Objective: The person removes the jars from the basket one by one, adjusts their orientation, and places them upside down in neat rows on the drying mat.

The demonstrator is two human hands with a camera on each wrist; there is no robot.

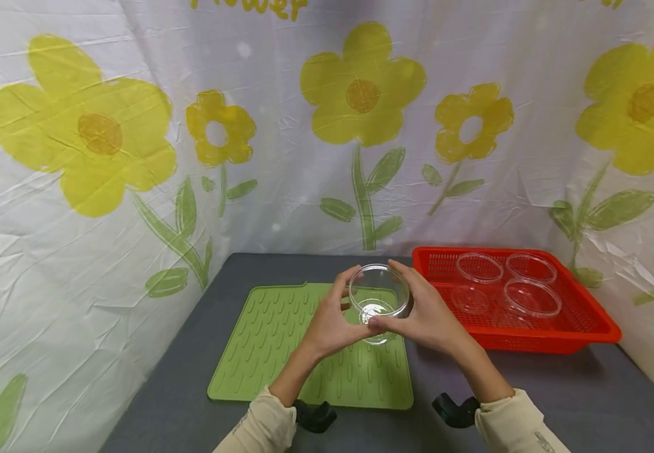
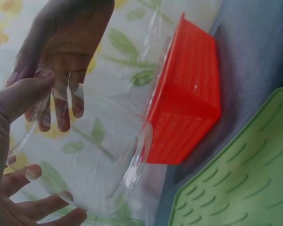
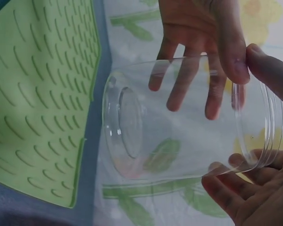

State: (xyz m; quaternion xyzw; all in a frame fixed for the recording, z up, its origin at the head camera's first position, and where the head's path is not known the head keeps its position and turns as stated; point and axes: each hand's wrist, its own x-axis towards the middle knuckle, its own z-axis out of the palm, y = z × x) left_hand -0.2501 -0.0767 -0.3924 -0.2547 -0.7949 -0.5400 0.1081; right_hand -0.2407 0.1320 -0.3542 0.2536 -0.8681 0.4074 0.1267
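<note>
A clear, round jar [image 3: 155, 136] with a ringed neck is held up in the air by both hands. In the head view its round mouth faces up toward me, above the green mat. My left hand [image 1: 329, 321] grips one side of the jar near the mouth, thumb in front and fingers behind. From the other side my right hand [image 1: 426, 311] grips it the same way. The two thumbs meet at the jar's near side. Nothing shows inside the jar; its base [image 2: 132, 174] points away from the hands.
A green ridged mat [image 1: 270, 346] lies on the dark grey table [image 1: 168, 390]. At the right stands a red plastic basket [image 1: 531, 340] holding several clear jars [image 1: 532, 297]. Behind the table hangs a white cloth [image 1: 282, 207] with yellow flowers.
</note>
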